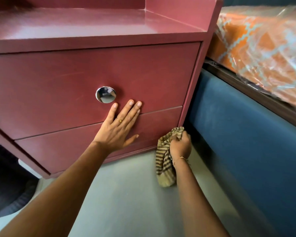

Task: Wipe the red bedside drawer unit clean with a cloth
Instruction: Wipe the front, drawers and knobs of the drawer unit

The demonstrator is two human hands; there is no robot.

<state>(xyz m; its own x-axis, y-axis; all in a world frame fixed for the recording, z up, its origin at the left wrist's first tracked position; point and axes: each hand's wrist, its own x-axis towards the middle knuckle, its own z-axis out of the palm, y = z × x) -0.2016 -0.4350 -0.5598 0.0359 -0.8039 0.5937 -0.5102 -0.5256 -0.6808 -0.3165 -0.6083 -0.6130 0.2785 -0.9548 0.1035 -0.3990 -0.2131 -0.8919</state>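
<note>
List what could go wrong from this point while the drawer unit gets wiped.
1. The right hand grips the striped cloth at the red drawer unit's lower right corner, close to the blue bed panel; knuckles may scrape in that narrow gap.
2. The cloth's tail hangs down to the floor and may carry floor dirt back onto the unit.
3. The left hand presses flat across the seam between the two drawers; it may leave fresh smudges on the fronts.

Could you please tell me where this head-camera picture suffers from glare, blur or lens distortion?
Head view: the round metal knob carries bright reflections; the plastic-wrapped mattress shows sheen and some blur at right; the wide lens bends the drawer unit's edges; the left hand and cloth look sharp.
</note>
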